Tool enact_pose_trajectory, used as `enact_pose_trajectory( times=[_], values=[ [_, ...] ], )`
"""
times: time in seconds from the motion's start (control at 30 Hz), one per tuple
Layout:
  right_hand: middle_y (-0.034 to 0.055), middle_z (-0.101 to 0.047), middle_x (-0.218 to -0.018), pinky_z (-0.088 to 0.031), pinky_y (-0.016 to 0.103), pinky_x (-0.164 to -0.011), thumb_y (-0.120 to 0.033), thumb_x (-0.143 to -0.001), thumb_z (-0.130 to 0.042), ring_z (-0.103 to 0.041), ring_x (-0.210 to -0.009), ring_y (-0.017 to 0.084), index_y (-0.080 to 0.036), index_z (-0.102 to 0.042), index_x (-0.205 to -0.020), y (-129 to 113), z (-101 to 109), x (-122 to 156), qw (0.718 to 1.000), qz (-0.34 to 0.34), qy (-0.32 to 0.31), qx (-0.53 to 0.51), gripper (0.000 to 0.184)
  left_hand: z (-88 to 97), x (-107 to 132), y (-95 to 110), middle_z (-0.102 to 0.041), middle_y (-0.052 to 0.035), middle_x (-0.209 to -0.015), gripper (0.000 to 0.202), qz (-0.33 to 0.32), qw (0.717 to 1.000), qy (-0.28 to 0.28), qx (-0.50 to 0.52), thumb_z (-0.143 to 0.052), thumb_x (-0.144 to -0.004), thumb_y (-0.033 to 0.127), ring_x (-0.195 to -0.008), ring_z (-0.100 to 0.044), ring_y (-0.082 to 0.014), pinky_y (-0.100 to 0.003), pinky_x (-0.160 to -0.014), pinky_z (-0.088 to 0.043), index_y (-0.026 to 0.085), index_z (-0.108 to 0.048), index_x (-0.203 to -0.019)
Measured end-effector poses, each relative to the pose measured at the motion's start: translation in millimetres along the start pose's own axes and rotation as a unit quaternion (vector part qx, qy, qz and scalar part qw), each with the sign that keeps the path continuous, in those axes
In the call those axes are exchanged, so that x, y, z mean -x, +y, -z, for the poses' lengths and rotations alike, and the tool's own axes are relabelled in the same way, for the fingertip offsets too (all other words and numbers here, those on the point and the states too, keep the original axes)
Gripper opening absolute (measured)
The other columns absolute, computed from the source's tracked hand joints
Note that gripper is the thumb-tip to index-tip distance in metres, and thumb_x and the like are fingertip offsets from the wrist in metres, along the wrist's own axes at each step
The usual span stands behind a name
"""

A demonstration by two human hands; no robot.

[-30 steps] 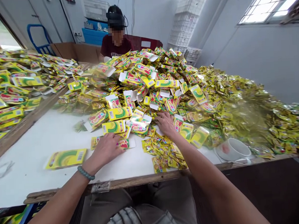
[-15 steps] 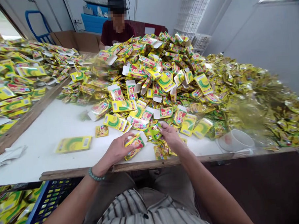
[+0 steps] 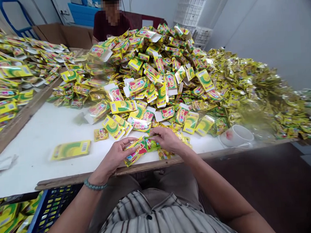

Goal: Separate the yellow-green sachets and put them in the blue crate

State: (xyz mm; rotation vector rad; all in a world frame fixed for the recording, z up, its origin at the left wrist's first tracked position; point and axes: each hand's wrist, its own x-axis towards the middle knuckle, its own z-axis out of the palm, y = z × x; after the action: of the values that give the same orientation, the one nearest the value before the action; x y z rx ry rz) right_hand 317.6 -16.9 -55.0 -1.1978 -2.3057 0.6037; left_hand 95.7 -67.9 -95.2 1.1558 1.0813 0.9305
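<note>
My left hand (image 3: 119,153) is closed around a small yellow, green and pink printed carton (image 3: 135,153) near the table's front edge. Its right end faces my right hand (image 3: 164,139), which pinches a small green foil sachet (image 3: 152,144) against that end. Whether the sachet is partly inside the carton is hard to make out. Several yellow sachets (image 3: 164,154) lie under and beside my right hand. Just beyond both hands, more cartons (image 3: 139,124) rest on the white table, some with white end flaps sticking out.
A tall heap of cartons (image 3: 142,48) rises ahead, with a person (image 3: 111,20) behind it. Gold sachets (image 3: 249,85) pile up at the right, near a white mug (image 3: 236,136). A wooden strip (image 3: 29,111) borders the left side. Below sits a blue basket (image 3: 55,206) holding cartons.
My right hand has moved left with the green sachet, bringing it to the carton's end. The left hand still holds the carton. The view has shifted slightly.
</note>
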Motion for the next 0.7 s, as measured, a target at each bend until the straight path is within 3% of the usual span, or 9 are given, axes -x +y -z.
enact_pose_trajectory(
  times=[0.2,0.37,0.47,0.53,0.6,0.7],
  values=[
    [0.0006,-0.07,-0.081,-0.043,0.025,-0.073,-0.015,-0.083,-0.06,-0.061,-0.078,0.016,-0.02,-0.071,-0.081,1.3,6.5,-6.9,0.997,-0.022,0.056,-0.041,0.013,3.6,-3.2,0.0,-0.074,-0.0071,-0.11,0.057,0.005,1.0,-0.005,0.016,-0.079,-0.069,0.048,-0.095,-0.071,-0.0242,-0.032,-0.084,-0.057,0.018,-0.066,-0.116],
    [-0.0002,-0.066,-0.073,-0.04,0.024,-0.068,-0.015,-0.081,-0.065,-0.058,-0.071,0.014,-0.02,-0.07,-0.073,-5.6,1.4,-9.6,1.0,0.007,0.001,-0.014,0.011,-0.6,-6.1,1.3,-0.074,-0.008,-0.109,0.058,0.009,1.0,-0.011,0.009,-0.08,-0.069,0.049,-0.096,-0.07,-0.0245,-0.033,-0.086,-0.056,0.017,-0.067,-0.115],
    [-0.0007,-0.067,-0.075,-0.04,0.024,-0.068,-0.015,-0.078,-0.069,-0.058,-0.072,0.014,-0.02,-0.07,-0.072,-10.9,-7.0,-8.5,1.0,0.0,0.011,-0.026,0.007,-4.6,-6.3,1.7,-0.074,-0.009,-0.109,0.06,0.017,0.999,-0.011,0.025,-0.081,-0.066,0.049,-0.099,-0.07,-0.0258,-0.034,-0.086,-0.056,0.016,-0.067,-0.113],
    [-0.0015,-0.067,-0.074,-0.041,0.024,-0.066,-0.017,-0.078,-0.069,-0.057,-0.067,0.013,-0.02,-0.07,-0.079,-12.7,-11.2,-6.0,0.998,-0.033,0.028,-0.049,0.003,-6.8,-5.7,3.6,-0.075,-0.0088,-0.106,0.06,0.031,0.998,-0.01,0.053,-0.083,-0.063,0.048,-0.098,-0.07,-0.0254,-0.033,-0.085,-0.057,0.015,-0.067,-0.111],
    [-0.0013,-0.068,-0.075,-0.043,0.024,-0.064,-0.022,-0.081,-0.067,-0.058,-0.065,0.013,-0.021,-0.069,-0.093,-11.0,-11.7,-2.3,0.994,-0.057,0.039,-0.088,0.013,-8.6,-5.0,6.3,-0.076,-0.0077,-0.1,0.06,0.053,0.995,-0.001,0.084,-0.087,-0.059,0.045,-0.09,-0.072,-0.0232,-0.031,-0.08,-0.057,0.015,-0.066,-0.107],
    [0.0022,-0.071,-0.092,-0.046,0.026,-0.071,-0.025,-0.087,-0.059,-0.063,-0.079,0.016,-0.022,-0.064,-0.109,1.5,-2.8,3.6,0.992,-0.071,0.079,-0.073,0.023,-11.9,-4.5,8.6,-0.076,-0.0042,-0.09,0.059,0.09,0.986,0.025,0.139,-0.09,-0.053,0.037,-0.074,-0.072,-0.0184,-0.026,-0.068,-0.057,0.017,-0.065,-0.102]
  ],
)
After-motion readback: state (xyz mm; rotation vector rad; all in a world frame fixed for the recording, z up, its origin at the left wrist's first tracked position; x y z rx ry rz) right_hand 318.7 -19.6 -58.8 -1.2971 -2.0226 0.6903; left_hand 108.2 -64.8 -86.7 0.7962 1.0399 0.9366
